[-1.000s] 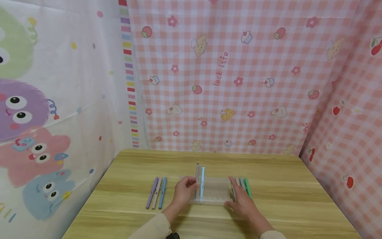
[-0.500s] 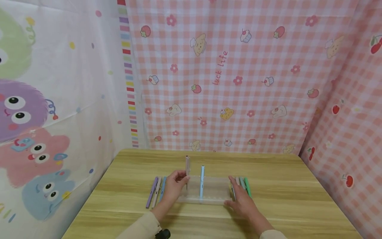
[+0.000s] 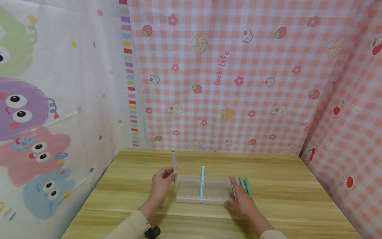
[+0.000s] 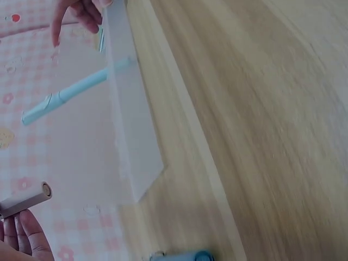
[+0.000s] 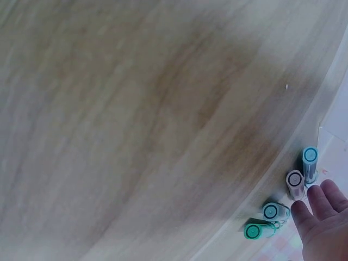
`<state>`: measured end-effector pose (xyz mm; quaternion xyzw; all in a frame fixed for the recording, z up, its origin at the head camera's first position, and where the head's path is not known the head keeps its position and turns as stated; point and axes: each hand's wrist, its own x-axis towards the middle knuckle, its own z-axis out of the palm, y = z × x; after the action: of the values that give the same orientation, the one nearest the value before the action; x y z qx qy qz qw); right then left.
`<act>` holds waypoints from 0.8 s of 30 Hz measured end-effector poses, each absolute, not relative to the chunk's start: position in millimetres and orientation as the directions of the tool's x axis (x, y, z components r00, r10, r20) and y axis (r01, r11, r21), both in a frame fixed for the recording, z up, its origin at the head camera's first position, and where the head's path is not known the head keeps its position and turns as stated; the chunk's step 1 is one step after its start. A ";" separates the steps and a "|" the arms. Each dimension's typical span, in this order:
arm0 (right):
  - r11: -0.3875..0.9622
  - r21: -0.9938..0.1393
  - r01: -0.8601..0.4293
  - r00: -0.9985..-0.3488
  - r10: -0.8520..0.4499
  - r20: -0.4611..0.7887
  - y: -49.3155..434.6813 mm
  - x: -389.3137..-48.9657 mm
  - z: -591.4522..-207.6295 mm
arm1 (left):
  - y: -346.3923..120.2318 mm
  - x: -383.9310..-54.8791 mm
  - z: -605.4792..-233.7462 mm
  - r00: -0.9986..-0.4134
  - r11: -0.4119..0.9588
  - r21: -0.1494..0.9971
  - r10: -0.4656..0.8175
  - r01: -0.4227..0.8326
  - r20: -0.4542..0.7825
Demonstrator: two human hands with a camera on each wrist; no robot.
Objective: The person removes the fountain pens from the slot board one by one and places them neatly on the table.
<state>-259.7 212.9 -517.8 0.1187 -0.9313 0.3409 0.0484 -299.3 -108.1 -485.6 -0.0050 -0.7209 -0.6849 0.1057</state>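
My left hand (image 3: 162, 182) pinches a pale pinkish-beige pen (image 3: 174, 169) between thumb and fingers, holding it upright just past the left end of a clear plastic pen rack (image 3: 188, 189). That pen's round end (image 4: 47, 190) faces the left wrist camera. One light-blue pen (image 3: 202, 186) leans in the rack, near its middle. At the rack's right end rests my right hand (image 3: 243, 199), fingers extended along the side and thumb at the front corner. Beneath my left hand, the pens at the left are mostly hidden; a blue pen (image 4: 185, 256) peeks into the left wrist view.
Several pens lie right of the rack, partly behind my right hand, among them a green pen (image 3: 248, 187) and a grey-green pen (image 3: 242, 182). Patterned cloths hang around the wooden table (image 3: 298, 199). A black wrist device (image 3: 152, 232) shows by my left sleeve.
My left hand has carried the pinkish-beige pen leftward, from beside the light-blue pen in the rack to past its left end, now covering the pens there. My right hand has stayed put.
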 end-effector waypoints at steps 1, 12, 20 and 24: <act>0.740 -0.623 -0.253 -0.967 -0.188 0.170 213.0 -259.5 -517.8 | -110.6 -299.0 -484.9 -0.978 0.059 0.987 -0.137 0.149 0.156; 0.744 -0.616 -0.259 -0.966 -0.190 0.176 214.4 -260.0 -518.3 | -136.0 -298.7 -482.5 -0.973 0.119 0.987 -0.194 0.104 0.126; 0.748 -0.607 -0.267 -0.963 -0.186 0.195 214.8 -263.0 -521.9 | -151.2 -301.8 -485.1 -0.972 0.116 0.990 -0.212 0.075 0.099; 0.750 -0.607 -0.264 -0.964 -0.185 0.191 214.6 -263.1 -521.3 | -158.5 -303.1 -487.7 -0.970 0.150 0.986 -0.220 0.069 0.101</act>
<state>-263.1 214.6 -521.3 0.1200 -0.9334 0.3329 0.0593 -303.1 -158.5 -487.7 0.0503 -0.7501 -0.6500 0.1111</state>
